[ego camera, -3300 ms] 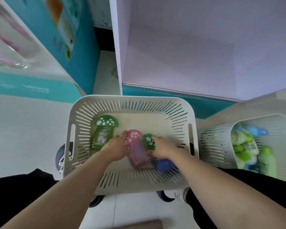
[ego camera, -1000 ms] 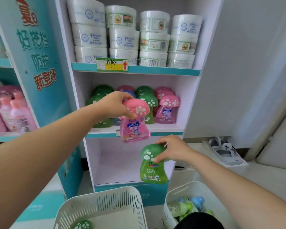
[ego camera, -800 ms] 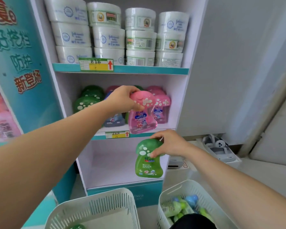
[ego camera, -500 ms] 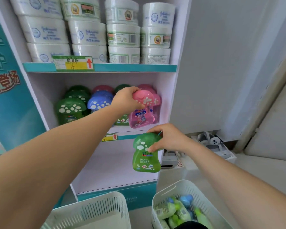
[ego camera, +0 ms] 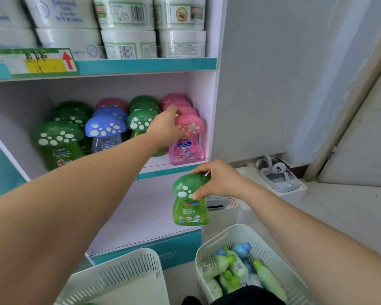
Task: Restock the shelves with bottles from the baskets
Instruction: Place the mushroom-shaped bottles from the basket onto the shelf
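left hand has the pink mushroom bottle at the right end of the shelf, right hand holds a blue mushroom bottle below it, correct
Not quite. The head view shows the right hand gripping a green mushroom-cap bottle, not a blue one. The left hand does hold the pink mushroom-cap bottle at the right end of the shelf.

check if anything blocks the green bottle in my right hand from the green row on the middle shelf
Yes: the left hand and forearm cross the shelf front, gripping the pink bottle at the right end, and cover the foot of the green row. The green bottle hangs from the right hand below that shelf.
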Demonstrator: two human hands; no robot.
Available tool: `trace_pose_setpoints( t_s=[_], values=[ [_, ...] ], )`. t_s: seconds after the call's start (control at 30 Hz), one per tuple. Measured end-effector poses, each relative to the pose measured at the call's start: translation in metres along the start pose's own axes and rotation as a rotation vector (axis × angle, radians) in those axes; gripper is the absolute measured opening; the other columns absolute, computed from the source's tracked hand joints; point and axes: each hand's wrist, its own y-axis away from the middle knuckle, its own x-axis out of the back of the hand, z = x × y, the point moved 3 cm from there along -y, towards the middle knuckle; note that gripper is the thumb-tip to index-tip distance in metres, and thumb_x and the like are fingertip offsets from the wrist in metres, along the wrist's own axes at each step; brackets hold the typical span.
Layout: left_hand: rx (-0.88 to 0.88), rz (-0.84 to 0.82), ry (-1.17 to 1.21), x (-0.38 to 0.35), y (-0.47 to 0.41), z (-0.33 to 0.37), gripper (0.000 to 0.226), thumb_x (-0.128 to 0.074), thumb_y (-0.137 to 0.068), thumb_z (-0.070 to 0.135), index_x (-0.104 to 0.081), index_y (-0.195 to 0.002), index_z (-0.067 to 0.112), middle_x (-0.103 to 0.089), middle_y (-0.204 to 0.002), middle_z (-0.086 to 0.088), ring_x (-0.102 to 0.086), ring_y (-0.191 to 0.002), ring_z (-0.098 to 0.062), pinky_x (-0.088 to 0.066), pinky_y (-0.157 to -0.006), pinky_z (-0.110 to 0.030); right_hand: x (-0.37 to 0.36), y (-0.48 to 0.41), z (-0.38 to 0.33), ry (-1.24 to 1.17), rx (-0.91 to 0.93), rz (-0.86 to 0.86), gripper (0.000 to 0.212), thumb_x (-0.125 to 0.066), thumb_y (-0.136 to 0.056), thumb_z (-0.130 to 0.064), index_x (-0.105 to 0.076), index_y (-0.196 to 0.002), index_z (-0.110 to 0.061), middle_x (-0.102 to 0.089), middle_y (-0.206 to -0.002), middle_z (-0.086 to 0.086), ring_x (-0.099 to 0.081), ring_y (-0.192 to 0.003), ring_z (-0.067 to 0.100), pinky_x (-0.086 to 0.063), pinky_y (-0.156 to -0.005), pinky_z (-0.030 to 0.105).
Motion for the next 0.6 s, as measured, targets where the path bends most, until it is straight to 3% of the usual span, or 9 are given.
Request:
trace_pose_setpoints(
  t_s=[0.1,0.27,0.4,0.6],
  values=[
    [-0.004,-0.008,-0.01,-0.004,-0.004,0.001,0.061,-0.078,-0.076,0.022,-0.046,-0.127,0.017,-0.057,-0.109,-0.001,-0.053,-0.091,-0.017,-0.043,-0.074,-0.027,0.001,0.0,0.004,-0.002,-0.01,-0.002,0.064,-0.088,-0.058,-0.032,-0.064,-0.117,-0.028,-0.063,-0.107,-0.012,-0.059,-0.097,0.01,-0.05,-0.092,0.034],
    [-0.045,0.002,-0.078,-0.004,-0.002,-0.001,0.067,-0.076,-0.077,0.022,-0.043,-0.136,0.019,-0.045,-0.131,-0.01,-0.051,-0.111,-0.026,-0.042,-0.093,-0.033,0.002,0.002,0.006,-0.001,-0.022,-0.005,0.064,-0.089,-0.058,-0.031,-0.065,-0.117,-0.027,-0.063,-0.107,-0.012,-0.059,-0.098,0.01,-0.049,-0.094,0.034],
    [-0.026,-0.007,-0.104,0.0,0.01,-0.007,0.08,-0.078,-0.075,0.019,-0.035,-0.142,0.019,-0.042,-0.13,-0.012,-0.05,-0.113,-0.029,-0.042,-0.096,-0.037,0.002,0.003,0.0,0.001,-0.024,-0.008,0.066,-0.089,-0.057,-0.031,-0.064,-0.117,-0.028,-0.064,-0.11,-0.011,-0.059,-0.1,0.01,-0.05,-0.093,0.035],
    [-0.022,0.01,-0.12,0.023,0.029,-0.02,0.064,-0.076,-0.076,0.016,-0.049,-0.133,0.014,-0.052,-0.125,-0.011,-0.052,-0.111,-0.028,-0.044,-0.097,-0.036,0.006,0.006,-0.024,-0.026,0.006,-0.003,0.064,-0.09,-0.057,-0.026,-0.065,-0.116,-0.025,-0.064,-0.105,-0.011,-0.06,-0.097,0.01,-0.05,-0.09,0.031]
  ],
)
